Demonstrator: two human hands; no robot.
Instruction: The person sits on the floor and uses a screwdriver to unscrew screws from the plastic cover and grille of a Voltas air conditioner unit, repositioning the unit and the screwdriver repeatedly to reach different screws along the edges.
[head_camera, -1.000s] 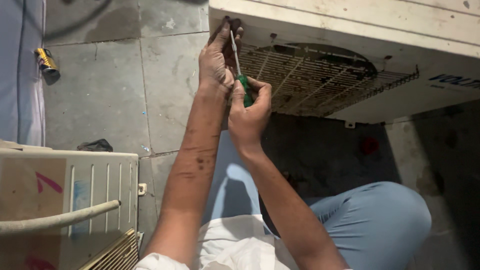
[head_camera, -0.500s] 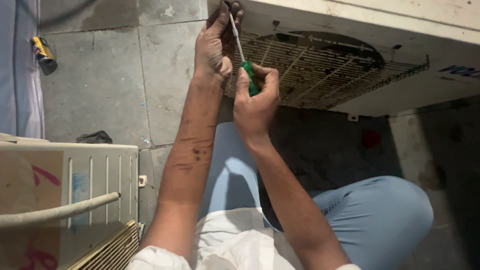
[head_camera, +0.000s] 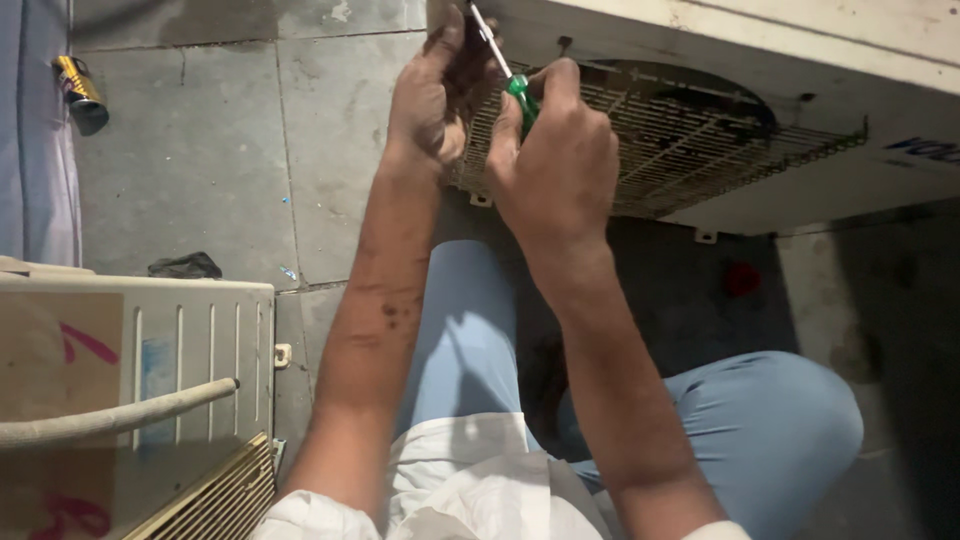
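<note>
Both hands at the fan grille: right hand closed around green-handled screwdriver, left hand half-curled against its tip.

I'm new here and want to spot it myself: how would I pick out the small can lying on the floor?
Start at the big white unit with the wire fan grille where both hands work, then look far across the grey tiled floor to the picture's upper left corner. There, beside a pale blue sheet, lies the can: a short yellow-and-black cylinder, unlike the flat dark rag lower down.
</note>
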